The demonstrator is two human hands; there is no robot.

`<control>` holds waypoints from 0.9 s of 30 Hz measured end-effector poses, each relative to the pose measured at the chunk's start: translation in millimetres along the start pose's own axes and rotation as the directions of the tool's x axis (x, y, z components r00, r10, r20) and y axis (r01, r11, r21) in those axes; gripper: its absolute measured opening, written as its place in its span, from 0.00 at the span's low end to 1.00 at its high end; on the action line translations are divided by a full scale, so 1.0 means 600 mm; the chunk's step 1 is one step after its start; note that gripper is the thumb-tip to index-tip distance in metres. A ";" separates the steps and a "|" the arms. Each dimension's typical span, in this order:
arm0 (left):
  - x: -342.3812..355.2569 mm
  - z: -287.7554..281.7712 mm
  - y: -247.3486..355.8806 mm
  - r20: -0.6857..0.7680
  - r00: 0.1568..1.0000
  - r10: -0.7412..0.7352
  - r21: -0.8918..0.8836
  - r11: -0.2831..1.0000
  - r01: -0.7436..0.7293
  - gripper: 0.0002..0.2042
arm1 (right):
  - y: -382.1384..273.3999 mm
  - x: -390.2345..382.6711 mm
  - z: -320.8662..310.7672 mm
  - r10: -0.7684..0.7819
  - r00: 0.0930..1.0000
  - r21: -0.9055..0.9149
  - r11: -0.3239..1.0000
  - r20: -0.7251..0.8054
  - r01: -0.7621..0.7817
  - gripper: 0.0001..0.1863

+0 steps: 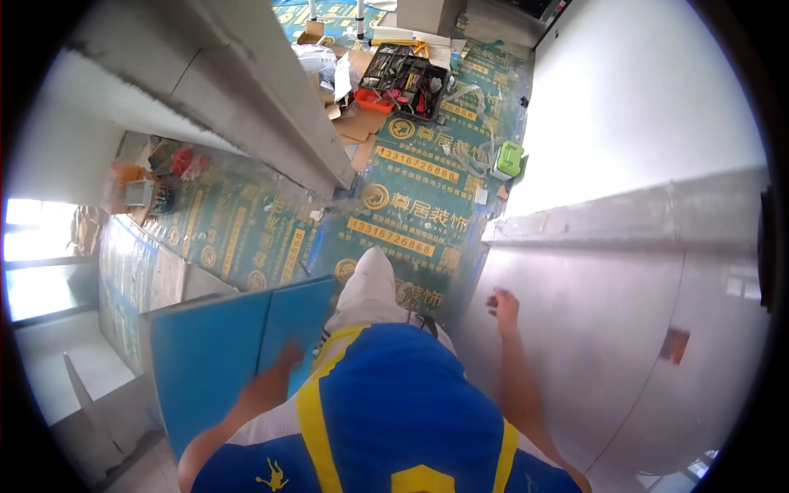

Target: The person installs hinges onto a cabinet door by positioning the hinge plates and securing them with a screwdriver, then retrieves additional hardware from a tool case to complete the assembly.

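Note:
My left hand (pixel 289 355), smeared by motion, hangs at the lower left in front of two bright blue panels (pixel 201 370) standing on edge; whether it is open or closed I cannot tell. My right hand (pixel 503 306) hangs to the right of my legs, fingers loosely bent and apart with nothing visible in them, beside a pale tiled wall (pixel 608 361). Below me are my white trousers (pixel 370 279) and blue and yellow top, with one leg forward on the green printed floor covering (pixel 444 246).
An open black toolbox (pixel 403 78) with an orange tray, cardboard scraps (pixel 357 123) and ladder legs (pixel 360 20) lie ahead. A green box (pixel 509 160) sits by the right wall. A concrete pillar (pixel 246 99) juts from upper left, with clutter (pixel 148 189) behind it.

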State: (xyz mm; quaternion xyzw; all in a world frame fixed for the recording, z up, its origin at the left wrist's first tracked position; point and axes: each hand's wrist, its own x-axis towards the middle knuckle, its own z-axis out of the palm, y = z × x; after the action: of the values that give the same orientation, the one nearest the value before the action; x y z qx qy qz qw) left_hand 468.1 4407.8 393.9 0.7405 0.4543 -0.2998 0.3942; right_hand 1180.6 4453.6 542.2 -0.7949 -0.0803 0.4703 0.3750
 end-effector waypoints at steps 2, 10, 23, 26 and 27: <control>0.016 -0.044 0.029 -0.015 0.999 -0.051 -0.434 0.900 0.040 0.12 | -0.136 0.046 0.008 -0.058 0.998 0.019 0.998 0.013 0.058 0.13; 0.391 -0.520 0.152 -0.230 0.950 0.210 0.298 0.945 -0.136 0.13 | -0.294 0.203 0.113 0.197 0.980 -0.001 0.980 0.000 -0.197 0.13; 0.647 -1.255 0.505 -0.345 0.938 -0.034 -0.648 0.732 -0.212 0.12 | -0.605 0.580 0.183 0.023 0.835 -0.543 0.770 0.550 0.336 0.15; 0.626 -1.193 0.516 -0.188 0.977 -0.102 -0.452 0.892 0.006 0.10 | -0.658 0.695 0.192 0.319 0.660 -0.665 0.649 0.680 0.371 0.10; 0.615 -1.197 0.535 -0.190 0.969 -0.156 -0.521 0.853 0.035 0.10 | -0.690 0.716 0.196 0.373 0.630 -0.677 0.647 0.682 0.351 0.10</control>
State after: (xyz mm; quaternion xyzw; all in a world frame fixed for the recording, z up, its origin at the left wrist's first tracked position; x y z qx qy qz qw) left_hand 971.8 5095.1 563.8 0.6140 0.5959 -0.1011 0.5076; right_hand 1412.9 5013.5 492.7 -0.5907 -0.4177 0.6865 -0.0723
